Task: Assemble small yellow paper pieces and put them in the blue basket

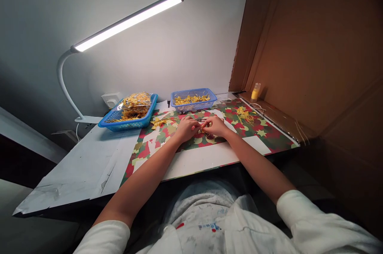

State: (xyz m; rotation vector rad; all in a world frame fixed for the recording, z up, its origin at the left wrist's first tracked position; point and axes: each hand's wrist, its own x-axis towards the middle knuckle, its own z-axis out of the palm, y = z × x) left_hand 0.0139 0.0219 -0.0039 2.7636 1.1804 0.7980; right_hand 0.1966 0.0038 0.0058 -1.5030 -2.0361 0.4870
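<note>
My left hand (187, 128) and my right hand (214, 127) meet over the patterned mat, fingertips pinched close together. What lies between the fingertips is too small to make out. Yellow leaf-like pieces (158, 123) with thin stems lie just left of my left hand, and the stems run toward its fingers. Beneath my right hand some thin, dark golden strands (209, 136) show on the mat. A small bunch of yellow pieces with thin strands (244, 115) rests on the mat to the right.
A blue basket (146, 120) with yellow pieces and a clear bag stands at the left. Behind my hands is a purple-blue basket (194, 106) of yellow pieces. A lamp (128, 20) arches overhead. Cardboard (314, 54) walls the right side, near a small yellow bottle (255, 93).
</note>
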